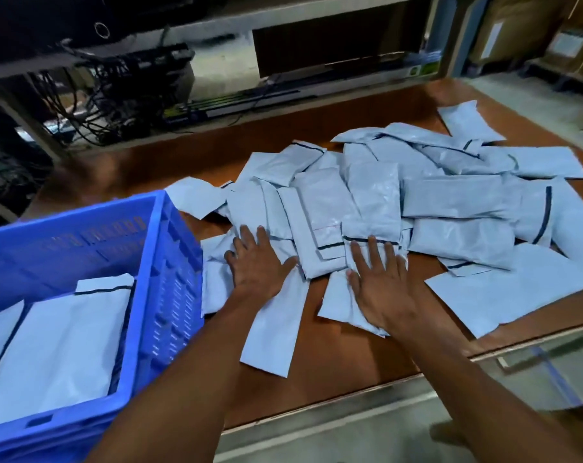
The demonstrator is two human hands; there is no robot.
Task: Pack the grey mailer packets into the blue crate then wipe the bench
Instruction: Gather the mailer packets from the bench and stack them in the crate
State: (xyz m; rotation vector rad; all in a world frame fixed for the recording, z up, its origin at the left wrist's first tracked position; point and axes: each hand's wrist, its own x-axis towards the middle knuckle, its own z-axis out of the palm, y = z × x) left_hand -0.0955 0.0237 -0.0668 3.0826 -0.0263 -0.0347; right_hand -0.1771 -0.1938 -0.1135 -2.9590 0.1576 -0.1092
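A heap of several grey mailer packets [427,202] covers the middle and right of the brown bench [350,355]. The blue crate [169,262] stands on the bench's left end, with a few grey packets [59,342] lying flat inside it. My left hand [258,262] rests flat, fingers spread, on packets at the near left of the heap. My right hand [380,282] lies flat with straight fingers on packets at the heap's near middle. Neither hand grips anything.
Behind the bench stands a shelf with tangled black cables [109,91] and equipment. Cardboard boxes [524,31] sit at the far right. The bench's front edge [367,396] runs diagonally below my arms, with grey floor beyond it.
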